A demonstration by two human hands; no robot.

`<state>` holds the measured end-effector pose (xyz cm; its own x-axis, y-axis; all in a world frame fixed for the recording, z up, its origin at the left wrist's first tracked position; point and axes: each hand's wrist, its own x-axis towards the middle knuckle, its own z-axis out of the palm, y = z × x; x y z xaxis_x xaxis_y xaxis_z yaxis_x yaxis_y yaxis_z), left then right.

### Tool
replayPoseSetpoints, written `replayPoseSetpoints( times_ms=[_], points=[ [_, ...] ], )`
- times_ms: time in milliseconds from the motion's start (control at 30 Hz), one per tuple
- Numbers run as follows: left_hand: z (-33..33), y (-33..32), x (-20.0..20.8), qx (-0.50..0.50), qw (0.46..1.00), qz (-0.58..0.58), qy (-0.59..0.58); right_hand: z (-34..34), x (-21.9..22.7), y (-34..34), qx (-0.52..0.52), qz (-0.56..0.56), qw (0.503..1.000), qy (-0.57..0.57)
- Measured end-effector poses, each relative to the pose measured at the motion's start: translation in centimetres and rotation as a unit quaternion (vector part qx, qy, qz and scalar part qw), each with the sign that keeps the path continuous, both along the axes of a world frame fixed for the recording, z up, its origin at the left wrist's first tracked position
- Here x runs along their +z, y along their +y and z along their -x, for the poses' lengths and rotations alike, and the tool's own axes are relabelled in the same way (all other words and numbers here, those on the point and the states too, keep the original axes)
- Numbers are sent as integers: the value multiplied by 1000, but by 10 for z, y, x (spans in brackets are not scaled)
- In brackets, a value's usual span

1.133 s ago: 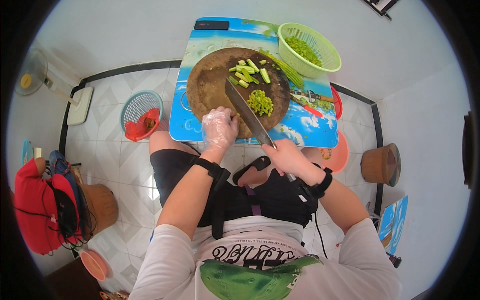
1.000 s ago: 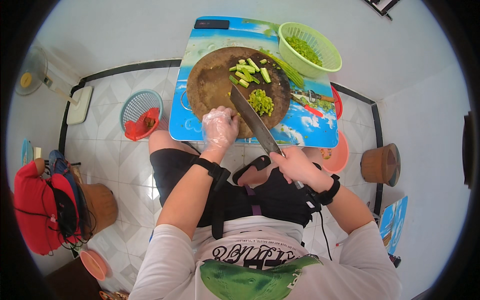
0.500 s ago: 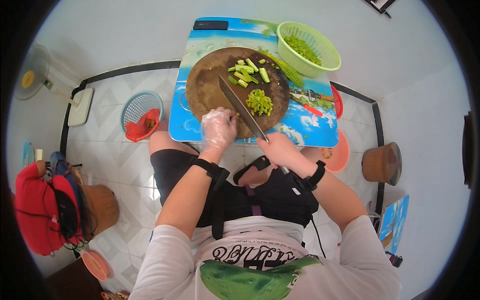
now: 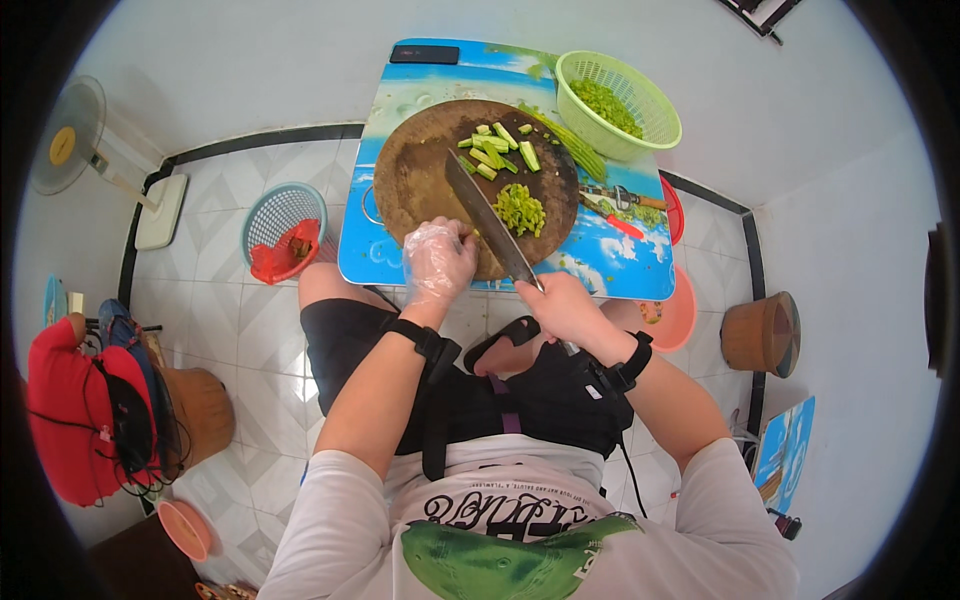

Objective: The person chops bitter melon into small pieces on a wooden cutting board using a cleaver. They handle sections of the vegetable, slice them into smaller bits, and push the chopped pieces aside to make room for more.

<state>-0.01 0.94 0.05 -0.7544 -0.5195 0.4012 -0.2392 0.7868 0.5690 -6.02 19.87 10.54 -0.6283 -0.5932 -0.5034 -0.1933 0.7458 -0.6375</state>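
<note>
My right hand (image 4: 563,305) is wrapped round the handle of a long kitchen knife (image 4: 490,215). Its blade slants up and left over a round wooden chopping board (image 4: 410,160). Just left of the blade, my left hand (image 4: 440,258), in a clear plastic glove, rests on the board's near part with curled fingers; whatever they pinch is too small and covered to make out. Right of the blade sits a heap of diced green vegetable (image 4: 520,210). Farther back lie several cut green sticks (image 4: 490,148), some with pale insides.
Long green stalks (image 4: 570,145) lie at the board's far right, by a green basket (image 4: 630,138) of chopped greens. A red-handled tool (image 4: 618,222) and a brown-handled one (image 4: 640,200) are on the blue table (image 4: 360,250). A phone (image 4: 424,54) occupies its far left corner.
The blade has shifted slightly right and tilted, so more of its face shows. My left hand stays in nearly the same spot, and the vegetable pieces look unchanged.
</note>
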Motion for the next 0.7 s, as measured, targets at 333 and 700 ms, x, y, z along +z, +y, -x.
replayPoseSetpoints(
  times_ms=[333,700],
  points=[
    [0,0,0,1,1000,-4,-4,0,1,-3,-5,-8,1000,-15],
    [1,1,0,2,1000,7,-5,1,0,-4,-9,-8,1000,-15]
  ],
)
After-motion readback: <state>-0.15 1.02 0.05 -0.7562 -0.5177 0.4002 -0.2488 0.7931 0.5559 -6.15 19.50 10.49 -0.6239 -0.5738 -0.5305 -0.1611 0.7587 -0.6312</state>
